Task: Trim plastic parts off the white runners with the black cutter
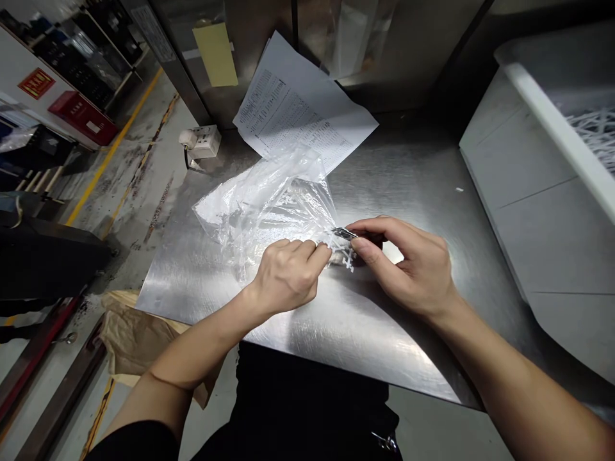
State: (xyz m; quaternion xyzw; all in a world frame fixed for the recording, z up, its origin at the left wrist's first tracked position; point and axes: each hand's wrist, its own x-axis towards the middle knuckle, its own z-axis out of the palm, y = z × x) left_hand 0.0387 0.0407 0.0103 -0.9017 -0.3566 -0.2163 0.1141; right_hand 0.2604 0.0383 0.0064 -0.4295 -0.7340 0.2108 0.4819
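Observation:
My left hand [291, 272] is closed on one end of a small white plastic branched piece [346, 255], which looks like a moulding sprue. Between the thumb and fingers of my right hand [408, 259] is a small dark, shiny metal tool [344, 234] resembling nail clippers. Its tip meets or nearly meets the white piece; I cannot tell which. Just beyond my hands a crumpled clear plastic bag [288, 198] lies on the metal table [384, 186], with a few small white bits visible in or under it. My left fingers hide part of the white piece.
Printed sheets [293, 109] lean against the back panel. A power socket block [205, 141] with a plug sits at the table's back left corner. On the right stands a large white bin [523, 186] holding many white plastic pieces [596, 131]. Brown paper [137, 336] is below the left edge.

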